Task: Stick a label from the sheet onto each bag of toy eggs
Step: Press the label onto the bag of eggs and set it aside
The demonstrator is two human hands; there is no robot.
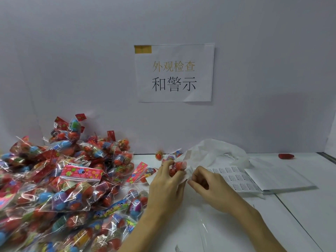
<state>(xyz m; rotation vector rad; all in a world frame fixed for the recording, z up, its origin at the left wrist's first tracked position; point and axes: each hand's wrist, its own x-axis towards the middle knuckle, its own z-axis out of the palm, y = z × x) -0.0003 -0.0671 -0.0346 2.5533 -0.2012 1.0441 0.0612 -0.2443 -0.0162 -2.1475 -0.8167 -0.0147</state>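
The left hand (166, 180) grips a small clear bag of red toy eggs (175, 168) in curled fingers, above the white worktop (236, 224) beside the heap of bags (54, 188); its long axis cannot be told. The right hand (209, 186) pinches a white label (188, 176) against it, near the label sheet (234, 179).

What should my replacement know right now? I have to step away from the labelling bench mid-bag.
Left hand: grips one bag of toy eggs above the table.
Right hand: fingers pinched at a white label edge beside that bag; whether it is stuck yet, I cannot tell.
Label sheet: flat just right of the hands.
Bag pile: on the left; labelled or not, cannot tell.
Left: finish this bag, then the others.
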